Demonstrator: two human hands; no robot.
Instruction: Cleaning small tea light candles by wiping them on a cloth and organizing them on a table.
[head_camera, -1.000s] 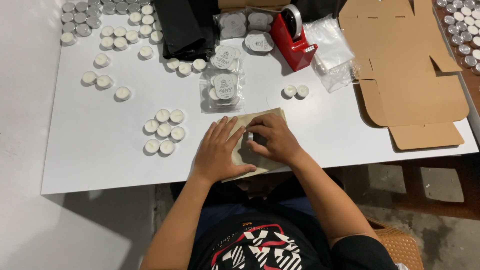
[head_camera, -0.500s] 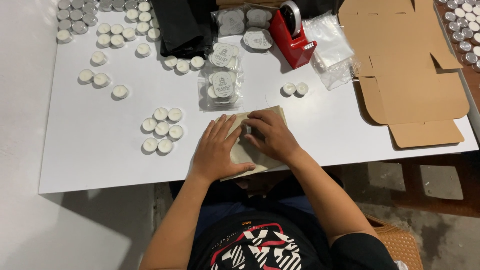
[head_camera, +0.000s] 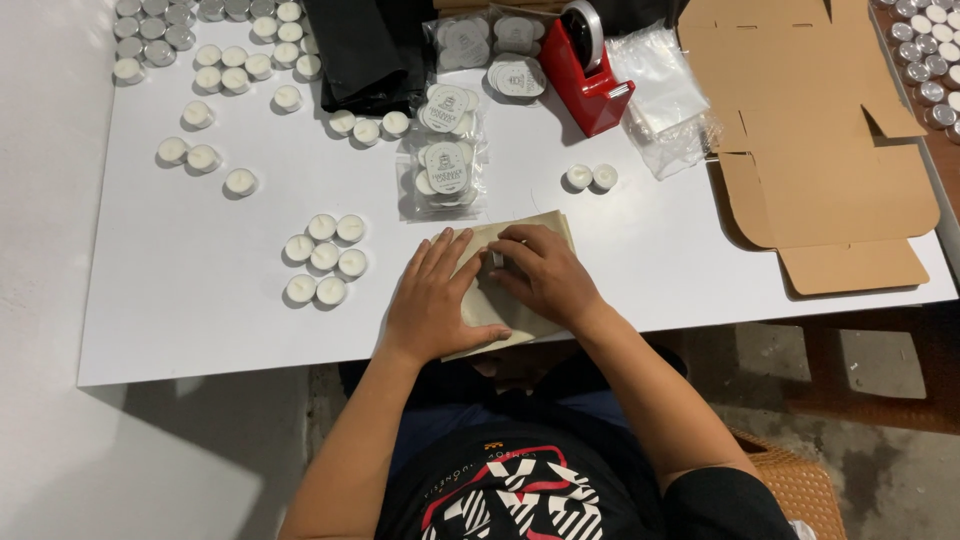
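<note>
Both hands low in the middle of the frame, on a beige folded sheet (head_camera: 520, 290) at the near edge of the white surface (head_camera: 200, 310). Left hand (head_camera: 435, 300) flat, fingers spread, pinning the sheet's left part, gripping nothing. Right hand (head_camera: 545, 275) curled, fingertips pinching something small and pale at the sheet's centre (too small to identify). Compared with a second ago: right hand shifted slightly left and inward, fingers tighter together; left hand barely moved; sheet in the same spot. Suggests pressing or creasing under way, not a lift. Cluster of six tealights (head_camera: 325, 258) left of the hands, bagged tealight packs (head_camera: 443, 165) above, red tape dispenser (head_camera: 585, 70) upper middle, flat cardboard box blank (head_camera: 820, 140) upper right
</note>
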